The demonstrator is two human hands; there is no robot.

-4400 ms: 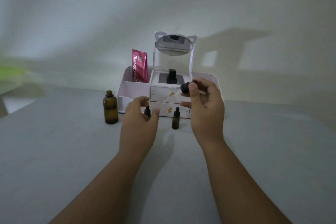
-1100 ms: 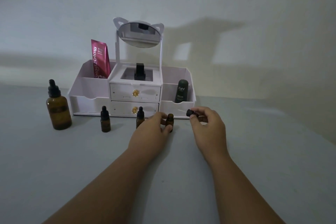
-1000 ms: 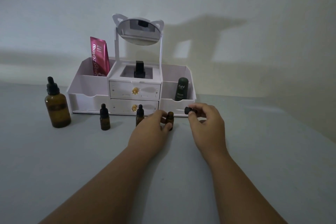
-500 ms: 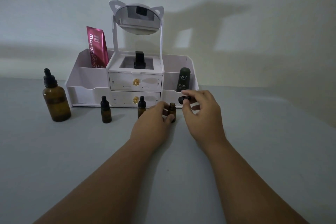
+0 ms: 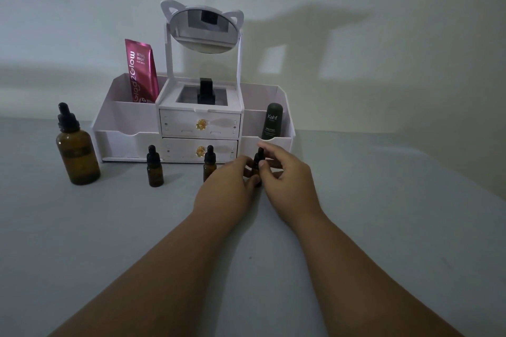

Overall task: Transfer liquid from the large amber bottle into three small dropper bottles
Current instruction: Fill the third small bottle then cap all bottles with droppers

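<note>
The small amber glass dropper bottle stood upright on the grey table between the two hands, just in front of the right end of the white plastic organiser. Its black dropper cap sat on the neck. Fingers hid most of the glass body from me.

The left hand grasped the body low, with thumb and fingers curled round it. The right hand pinched the cap between thumb and fingers.

To the left stood a second capped small bottle, partly behind the left hand, and a third apart from it. Further left, the large round amber bottle stood upright with its black dropper top on. In the dim light I could not read its liquid level.

In the organiser's left compartment a pink tube leaned. The middle top well held a black rectangular item. The right compartment held a dark green bottle marked Kahf. Both drawers, each with a gold knob, were closed. An oval mirror in a cat-eared frame rose above them.
</note>
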